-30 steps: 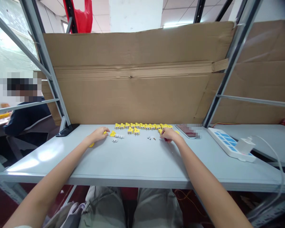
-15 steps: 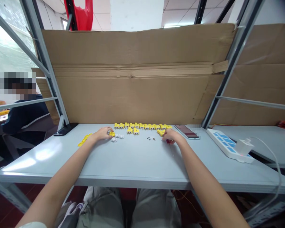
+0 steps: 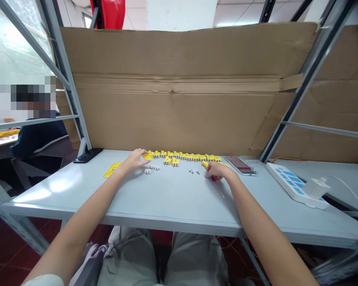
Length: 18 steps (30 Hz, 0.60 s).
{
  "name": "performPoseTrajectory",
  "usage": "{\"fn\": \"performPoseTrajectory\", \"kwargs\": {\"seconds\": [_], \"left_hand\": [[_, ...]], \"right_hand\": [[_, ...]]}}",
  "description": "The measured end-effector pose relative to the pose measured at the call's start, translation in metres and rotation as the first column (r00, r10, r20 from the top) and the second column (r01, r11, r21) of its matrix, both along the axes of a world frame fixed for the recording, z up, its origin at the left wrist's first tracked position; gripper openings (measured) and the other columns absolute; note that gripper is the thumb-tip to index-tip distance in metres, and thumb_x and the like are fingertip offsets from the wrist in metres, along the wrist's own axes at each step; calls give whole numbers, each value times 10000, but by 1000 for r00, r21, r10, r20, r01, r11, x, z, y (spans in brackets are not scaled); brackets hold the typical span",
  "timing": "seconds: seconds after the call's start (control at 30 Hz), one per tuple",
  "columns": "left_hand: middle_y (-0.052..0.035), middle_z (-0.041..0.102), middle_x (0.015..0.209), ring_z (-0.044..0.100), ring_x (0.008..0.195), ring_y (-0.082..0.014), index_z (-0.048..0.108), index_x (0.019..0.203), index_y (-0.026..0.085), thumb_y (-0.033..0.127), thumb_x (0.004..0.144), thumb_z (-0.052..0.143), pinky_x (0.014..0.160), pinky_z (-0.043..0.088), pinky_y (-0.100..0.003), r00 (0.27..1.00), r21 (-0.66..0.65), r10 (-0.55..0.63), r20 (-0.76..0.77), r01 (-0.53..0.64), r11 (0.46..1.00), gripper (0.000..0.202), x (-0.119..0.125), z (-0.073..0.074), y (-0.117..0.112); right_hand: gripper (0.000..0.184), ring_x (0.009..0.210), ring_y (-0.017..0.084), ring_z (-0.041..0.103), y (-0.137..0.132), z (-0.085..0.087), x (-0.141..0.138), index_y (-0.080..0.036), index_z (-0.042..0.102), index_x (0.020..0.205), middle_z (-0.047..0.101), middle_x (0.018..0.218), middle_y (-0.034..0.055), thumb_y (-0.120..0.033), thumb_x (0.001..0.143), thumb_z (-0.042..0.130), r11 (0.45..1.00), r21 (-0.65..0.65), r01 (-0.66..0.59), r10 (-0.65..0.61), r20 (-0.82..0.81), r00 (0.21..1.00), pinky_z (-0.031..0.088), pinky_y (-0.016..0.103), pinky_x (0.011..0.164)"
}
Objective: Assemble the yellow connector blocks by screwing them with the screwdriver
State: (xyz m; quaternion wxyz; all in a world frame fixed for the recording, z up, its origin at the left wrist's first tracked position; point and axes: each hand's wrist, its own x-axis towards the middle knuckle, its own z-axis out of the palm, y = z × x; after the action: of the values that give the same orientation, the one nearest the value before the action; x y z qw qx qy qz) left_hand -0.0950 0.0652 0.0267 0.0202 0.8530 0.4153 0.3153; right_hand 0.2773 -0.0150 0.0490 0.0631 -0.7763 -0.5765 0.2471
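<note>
My left hand [image 3: 135,159] pinches a yellow plastic plug housing [image 3: 147,156] at the left end of a row of yellow plug housings with white faces [image 3: 182,156]. Two more such housings [image 3: 175,162] stand in front of the row. Small white inserts [image 3: 148,171] lie just right of my left hand. My right hand [image 3: 217,171] is closed around a red-handled screwdriver [image 3: 216,179], its thin shaft pointing toward me. A yellow piece [image 3: 205,163] shows beside those fingers; whether they touch it I cannot tell. Tiny metal parts, apparently screws [image 3: 194,172], lie left of my right hand.
Loose yellow pieces [image 3: 111,169] lie beside my left forearm. A phone [image 3: 240,165] and a white power strip [image 3: 295,184] with a plugged-in charger [image 3: 316,187] are at the right. Cardboard [image 3: 179,119] walls off the back. A person [image 3: 44,135] sits beyond the left frame.
My left hand has moved up and away toward the row with the yellow housing. My right hand stays at about the same spot with the screwdriver. The view has shifted slightly.
</note>
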Motion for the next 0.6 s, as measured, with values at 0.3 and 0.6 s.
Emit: {"fn": "performPoseTrajectory", "kwargs": {"seconds": [0.3, 0.6], "left_hand": [[-110, 620, 1167, 566, 1110, -234, 580, 1149, 170, 477, 824, 627, 976, 416, -338, 863, -253, -492, -110, 455, 854, 449, 81, -19, -51], [-78, 649, 1111, 588, 1027, -217, 623, 1065, 173, 264, 845, 460, 907, 447, -320, 984, -180, -173, -36, 164, 970, 288, 34, -3, -27]], "right_hand": [[200, 574, 116, 573, 1, 1, -8, -154, 619, 939, 655, 825, 48, -212, 750, 650, 975, 221, -10, -6, 74, 997, 403, 212, 482], [204, 738, 142, 604, 4, -11, -31, -160, 644, 994, 670, 912, 64, -132, 816, 548, 870, 425, -252, 254, 53, 966, 433, 218, 643]]}}
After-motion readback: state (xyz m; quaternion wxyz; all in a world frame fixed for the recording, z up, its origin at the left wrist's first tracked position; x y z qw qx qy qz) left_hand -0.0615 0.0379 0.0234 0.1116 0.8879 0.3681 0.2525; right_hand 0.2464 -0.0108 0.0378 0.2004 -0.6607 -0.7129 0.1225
